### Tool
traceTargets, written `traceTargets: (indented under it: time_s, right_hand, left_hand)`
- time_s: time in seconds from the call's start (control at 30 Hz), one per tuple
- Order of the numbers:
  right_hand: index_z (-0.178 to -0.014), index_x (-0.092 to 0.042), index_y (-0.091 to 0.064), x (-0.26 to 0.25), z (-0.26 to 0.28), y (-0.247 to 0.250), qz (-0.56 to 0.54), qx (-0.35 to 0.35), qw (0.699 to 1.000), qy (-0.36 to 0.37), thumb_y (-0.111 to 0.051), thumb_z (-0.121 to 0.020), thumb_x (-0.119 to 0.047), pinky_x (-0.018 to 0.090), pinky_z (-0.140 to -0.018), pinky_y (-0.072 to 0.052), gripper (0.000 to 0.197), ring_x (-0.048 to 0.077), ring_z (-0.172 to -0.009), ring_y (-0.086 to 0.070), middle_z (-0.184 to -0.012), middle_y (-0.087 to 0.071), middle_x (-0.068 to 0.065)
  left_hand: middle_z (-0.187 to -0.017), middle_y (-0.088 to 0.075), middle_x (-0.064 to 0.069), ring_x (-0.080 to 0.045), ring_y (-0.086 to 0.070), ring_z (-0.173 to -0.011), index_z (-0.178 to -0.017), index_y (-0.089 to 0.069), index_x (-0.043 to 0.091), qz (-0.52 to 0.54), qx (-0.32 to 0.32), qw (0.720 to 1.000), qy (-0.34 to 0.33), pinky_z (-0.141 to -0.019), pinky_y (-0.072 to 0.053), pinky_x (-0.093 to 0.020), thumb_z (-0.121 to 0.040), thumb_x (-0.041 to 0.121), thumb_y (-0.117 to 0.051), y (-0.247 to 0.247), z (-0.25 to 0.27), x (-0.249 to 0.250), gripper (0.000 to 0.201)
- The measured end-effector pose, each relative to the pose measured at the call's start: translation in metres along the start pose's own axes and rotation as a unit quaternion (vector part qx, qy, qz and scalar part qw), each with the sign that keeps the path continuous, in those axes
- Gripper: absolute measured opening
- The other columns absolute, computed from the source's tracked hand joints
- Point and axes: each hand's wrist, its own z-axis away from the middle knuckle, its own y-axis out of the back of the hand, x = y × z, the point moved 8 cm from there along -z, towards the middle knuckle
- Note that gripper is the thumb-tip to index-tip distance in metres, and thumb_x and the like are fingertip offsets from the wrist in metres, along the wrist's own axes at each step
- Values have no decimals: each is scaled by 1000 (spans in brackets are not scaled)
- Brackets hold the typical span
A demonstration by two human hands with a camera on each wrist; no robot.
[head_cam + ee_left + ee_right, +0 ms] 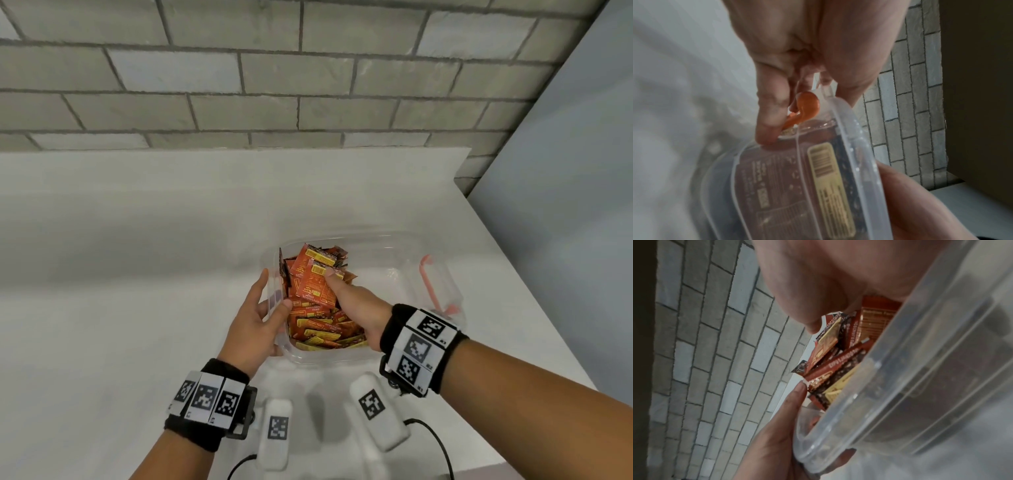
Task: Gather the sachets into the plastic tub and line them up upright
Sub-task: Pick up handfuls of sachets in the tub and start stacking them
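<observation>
Here left hand (255, 322) grips plastic tub (404, 240) wall to steady it; right hand (349, 301) pinches sachets (318, 291), straightening them upright.

- Soft, even light on my white counter (137, 274); faint shadows near my wrists.
- The brick wall (239, 85) bows at the head view's edges.
- Both wrist views are dim and blurred.

One clear plastic tub (404, 240) with one orange clip handle (432, 284) on its right side. Orange-red and yellow sachets (318, 308) inside, heaped and overlapping, too many to count exactly, dozens at a guess. Two hands: left (255, 325), right (356, 305). Two black wristbands with square markers, three markers each. Two white marker blocks (275, 431) on one white counter (137, 274).
</observation>
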Motion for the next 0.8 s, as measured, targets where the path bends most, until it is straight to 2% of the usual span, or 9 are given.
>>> traceTargets:
  time_s: [0.13, 0.2, 0.27, 0.33, 0.37, 0.43, 0.6, 0.7, 0.8]
  right_hand:
    - [-141, -18, -41, 0, 13, 9, -18, 0, 1000, -12, -35, -78, -81, 39, -106, -39, 89, 23, -122, -51, -137, -53, 5]
    - [-128, -14, -51, -3, 21, 25, 0, 13, 1000, -12, -33, -89, -70, 22, -73, -49, 70, 16, -95, -61, -110, -65, 2]
    - [-130, -16, -48, -7, 29, 34, -10, 19, 1000, -19, -28, -97, -59, 22, -60, -35, 58, 21, -107, -58, -121, -61, 2]
    - [-139, -14, -41, -7, 27, 31, -28, 15, 999, -24, -25, -96, -61, 27, -74, -42, 66, 24, -128, -46, -139, -50, 8]
    - [-143, -14, -37, -7, 22, 25, -18, 16, 999, -22, -25, -94, -64, 32, -90, -42, 71, 25, -132, -42, -143, -45, 8]
    - [-145, -16, -35, -6, 13, 15, -11, 23, 999, -19, -26, -91, -69, 35, -109, -29, 76, 25, -134, -39, -146, -42, 9]
    - [-147, -19, -32, -8, -4, 3, -27, 35, 999, 2, -29, -79, -82, 37, -110, -32, 93, 26, -128, -46, -141, -48, 8]
    - [-147, -22, -31, -2, -22, -3, -31, 32, 999, 10, -31, -52, -95, 42, -108, -36, 120, 27, -124, -50, -138, -51, 8]
    - [-143, -22, -38, -4, -17, -5, -29, 22, 999, 18, -33, -55, -93, 44, -108, -37, 113, 27, -122, -51, -136, -53, 8]
  left_hand:
    - [-107, -70, 9, -12, -71, -88, -147, -17, 47, 0, -9, 1000, 2, -64, -59, -40, -91, 35, -57, 1, 0, 0, 69]
    - [-104, -71, 11, -11, -71, -86, -146, -19, 46, 2, -13, 1000, 4, -62, -59, -39, -91, 33, -58, 2, -1, 0, 69]
    - [-98, -70, 9, -10, -71, -82, -146, -21, 46, 6, -12, 1000, 5, -60, -57, -37, -91, 32, -59, 3, -1, -1, 69]
    - [-101, -70, 4, -11, -71, -83, -146, -21, 46, 11, -13, 1000, 5, -60, -57, -38, -90, 33, -59, 2, 0, 0, 70]
    - [-109, -69, 2, -12, -71, -86, -146, -20, 46, 13, -16, 1000, 7, -62, -58, -40, -88, 35, -60, 1, 0, 1, 72]
    - [-119, -66, -1, -16, -71, -91, -146, -19, 47, 17, -19, 1000, 10, -65, -59, -43, -81, 43, -61, 0, 2, 2, 78]
    - [-116, -68, 2, -15, -71, -90, -146, -18, 47, 16, -13, 1000, 10, -67, -59, -43, -89, 36, -59, 0, 0, -1, 72]
    - [-111, -70, 4, -16, -71, -91, -146, -18, 48, 10, -10, 1000, 8, -66, -59, -43, -90, 36, -59, 1, 0, -1, 71]
    - [-110, -70, 7, -13, -70, -89, -147, -18, 47, 2, -8, 1000, 4, -61, -58, -37, -91, 35, -58, 2, 1, 0, 70]
